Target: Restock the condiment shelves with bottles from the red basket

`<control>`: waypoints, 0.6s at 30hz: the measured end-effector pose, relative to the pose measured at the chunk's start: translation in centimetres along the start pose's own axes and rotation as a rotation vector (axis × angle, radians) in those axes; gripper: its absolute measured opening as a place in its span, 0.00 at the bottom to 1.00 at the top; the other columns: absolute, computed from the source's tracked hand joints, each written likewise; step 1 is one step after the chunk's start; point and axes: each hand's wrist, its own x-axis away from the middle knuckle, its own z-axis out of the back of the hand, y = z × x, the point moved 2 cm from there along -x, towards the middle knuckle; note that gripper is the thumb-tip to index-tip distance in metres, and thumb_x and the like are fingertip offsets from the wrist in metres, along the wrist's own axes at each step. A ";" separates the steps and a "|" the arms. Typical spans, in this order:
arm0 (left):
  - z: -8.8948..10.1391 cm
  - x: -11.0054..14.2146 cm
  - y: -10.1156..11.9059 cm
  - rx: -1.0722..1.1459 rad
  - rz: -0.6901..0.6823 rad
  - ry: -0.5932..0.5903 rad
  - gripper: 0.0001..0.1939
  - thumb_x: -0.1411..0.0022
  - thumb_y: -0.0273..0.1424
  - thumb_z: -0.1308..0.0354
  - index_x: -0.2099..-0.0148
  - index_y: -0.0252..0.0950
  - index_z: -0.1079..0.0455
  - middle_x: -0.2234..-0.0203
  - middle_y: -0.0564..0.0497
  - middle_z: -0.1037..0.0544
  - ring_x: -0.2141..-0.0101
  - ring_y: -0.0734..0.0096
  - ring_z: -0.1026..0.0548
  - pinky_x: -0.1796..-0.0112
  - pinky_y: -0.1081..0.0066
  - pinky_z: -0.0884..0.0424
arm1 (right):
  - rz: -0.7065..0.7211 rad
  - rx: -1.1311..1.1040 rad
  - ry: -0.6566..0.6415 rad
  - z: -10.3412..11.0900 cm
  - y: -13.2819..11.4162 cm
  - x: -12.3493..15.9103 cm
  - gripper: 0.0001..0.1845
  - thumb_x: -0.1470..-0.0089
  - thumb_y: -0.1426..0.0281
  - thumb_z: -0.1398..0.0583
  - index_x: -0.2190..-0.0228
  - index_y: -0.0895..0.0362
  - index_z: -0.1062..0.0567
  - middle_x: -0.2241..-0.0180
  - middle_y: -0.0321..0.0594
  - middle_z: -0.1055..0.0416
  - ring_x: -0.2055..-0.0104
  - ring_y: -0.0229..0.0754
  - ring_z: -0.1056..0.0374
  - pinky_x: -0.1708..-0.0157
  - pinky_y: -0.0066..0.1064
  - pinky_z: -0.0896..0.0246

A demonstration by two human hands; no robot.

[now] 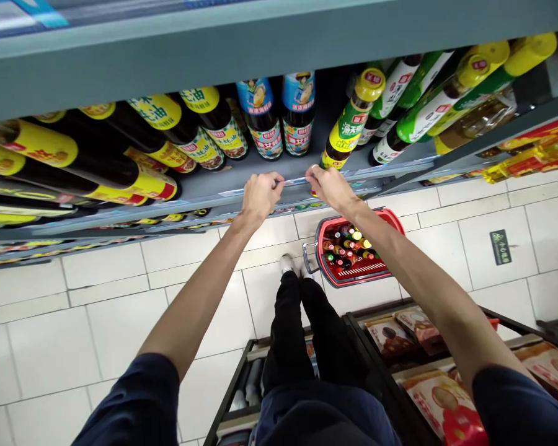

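Note:
My left hand [261,195] is at the front edge of the bottle shelf [235,179], thumb and fingers pinched together. A short way to the right, my right hand [331,188] is closed the same way at that edge, just below a yellow-capped bottle with a green and yellow label [348,127]. Whether either pinch holds part of the label strip [297,182] along the edge, I cannot make out. Behind the gap between my hands stand two blue-topped sauce bottles [255,118] [299,114], upright and apart from my fingers.
Dark sauce bottles [106,158] fill the shelf's left; green-labelled bottles [423,118] stand right. A grey upper shelf edge [260,49] overhangs them. A red basket [381,267] holding several small bottles sits on the tiled floor by my feet. A rack of packaged goods [439,396] stands close behind me.

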 end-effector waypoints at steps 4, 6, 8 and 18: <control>0.1 0.1 -0.8 -0.046 -0.056 -0.009 0.07 0.33 0.35 0.40 0.60 0.43 0.20 0.81 0.52 0.24 0.71 0.61 0.24 0.57 0.63 0.28 | 0.025 0.047 -0.023 0.2 0.3 0.3 0.15 0.29 0.67 0.48 0.52 0.58 0.24 0.68 0.45 0.22 0.66 0.47 0.26 0.59 0.37 0.32; -0.1 0.0 -1.0 -0.050 -0.086 -0.002 0.07 0.33 0.35 0.40 0.61 0.44 0.21 0.80 0.52 0.25 0.70 0.60 0.24 0.56 0.63 0.29 | 0.031 0.085 -0.032 0.5 0.2 0.3 0.15 0.29 0.67 0.48 0.51 0.58 0.24 0.67 0.46 0.22 0.66 0.48 0.26 0.59 0.37 0.33; 0.0 -0.2 -1.1 -0.057 -0.082 0.000 0.06 0.33 0.36 0.40 0.61 0.44 0.21 0.79 0.51 0.24 0.68 0.59 0.23 0.54 0.62 0.29 | 0.032 0.110 -0.037 0.7 -0.1 0.0 0.16 0.29 0.66 0.48 0.51 0.58 0.24 0.66 0.46 0.21 0.65 0.48 0.25 0.60 0.36 0.33; -2.6 11.6 0.2 0.210 0.138 -0.028 0.21 0.26 0.46 0.51 0.40 0.42 0.29 0.74 0.54 0.22 0.72 0.68 0.23 0.63 0.70 0.29 | -0.409 -0.288 0.270 -5.5 3.6 13.2 0.28 0.25 0.62 0.61 0.47 0.61 0.28 0.63 0.45 0.20 0.70 0.36 0.26 0.67 0.26 0.31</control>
